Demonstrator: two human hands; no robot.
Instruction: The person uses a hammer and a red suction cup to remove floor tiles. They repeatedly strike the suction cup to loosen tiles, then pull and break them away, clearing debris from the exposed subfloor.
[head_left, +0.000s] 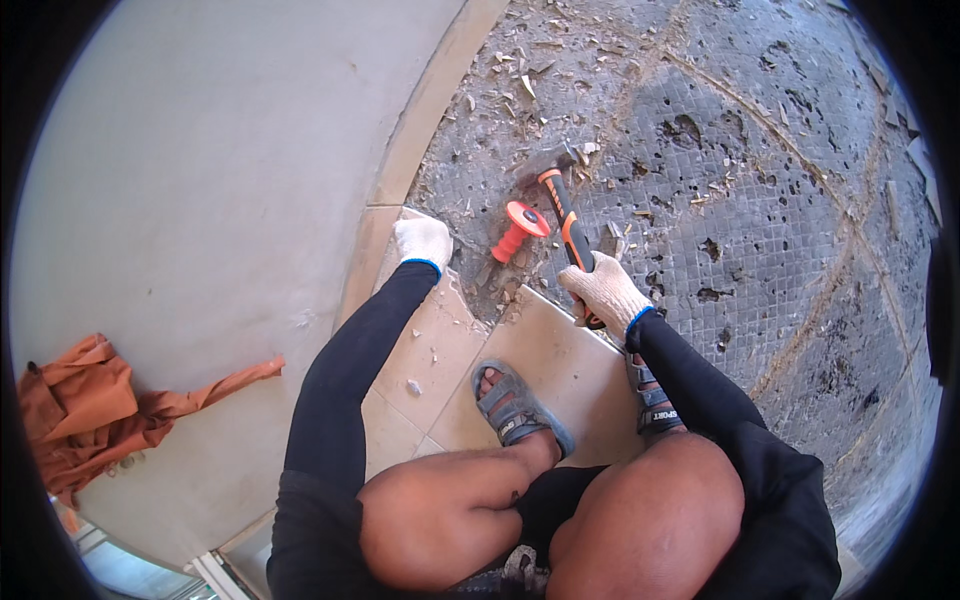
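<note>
My right hand (606, 291), in a white knit glove, grips the black and orange handle of a hammer (567, 217); the hammer's head lies over the bare floor and looks slightly blurred. My left hand (424, 241), gloved too, is at the tiled edge beside the wall's base; its fingers are curled, and whether they hold something is hidden. Between the hands a chisel with a red hand guard (513, 231) lies at the broken tile edge, touched by neither hand. Beige floor tiles (427, 352) lie under and before my feet.
Beyond the tiles spreads grey mortar (720, 225) with a grid imprint, pits and scattered tile shards (529, 86). A pale wall (225, 165) with a tile skirting (420, 112) rises at the left. An orange-brown cloth (97, 412) is at the lower left.
</note>
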